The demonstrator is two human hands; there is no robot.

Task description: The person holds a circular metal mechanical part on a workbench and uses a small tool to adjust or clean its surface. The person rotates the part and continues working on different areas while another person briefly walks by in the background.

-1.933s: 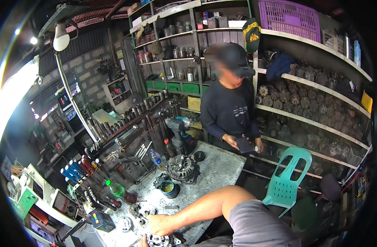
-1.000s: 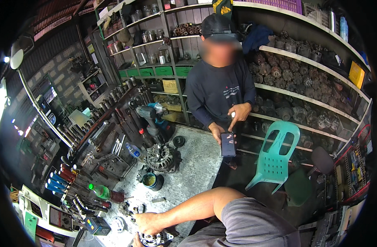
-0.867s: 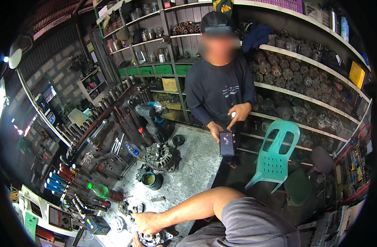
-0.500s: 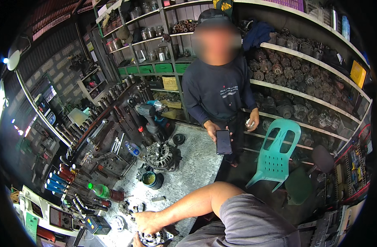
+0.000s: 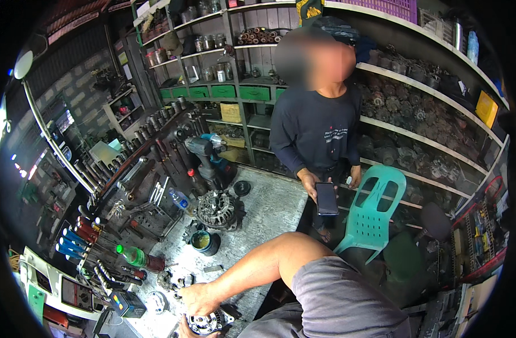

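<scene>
At the bottom edge, a round slotted alternator (image 5: 207,323) lies on the worktable (image 5: 258,225). My right hand (image 5: 198,298), its forearm crossing from the right, is closed just above the alternator's upper left side. What its fingers hold is hidden. My left hand (image 5: 187,328) shows only in part at the bottom edge, its fingers curled against the alternator's near left side. Left of my hands lies a pale round metal part (image 5: 157,302). Small dark metal parts (image 5: 182,281) lie just beyond my right hand.
Farther up the table stand a tub of grease (image 5: 204,242), a larger alternator (image 5: 215,210), bottles (image 5: 135,256) and a cordless impact wrench (image 5: 204,152). Tools line the left side. A person (image 5: 317,129) stands across the table holding a phone (image 5: 326,199), near a green chair (image 5: 373,211).
The person across the table has shifted right and turned their head, with the phone moving along. My view has shifted slightly. My hands stay by the alternator.
</scene>
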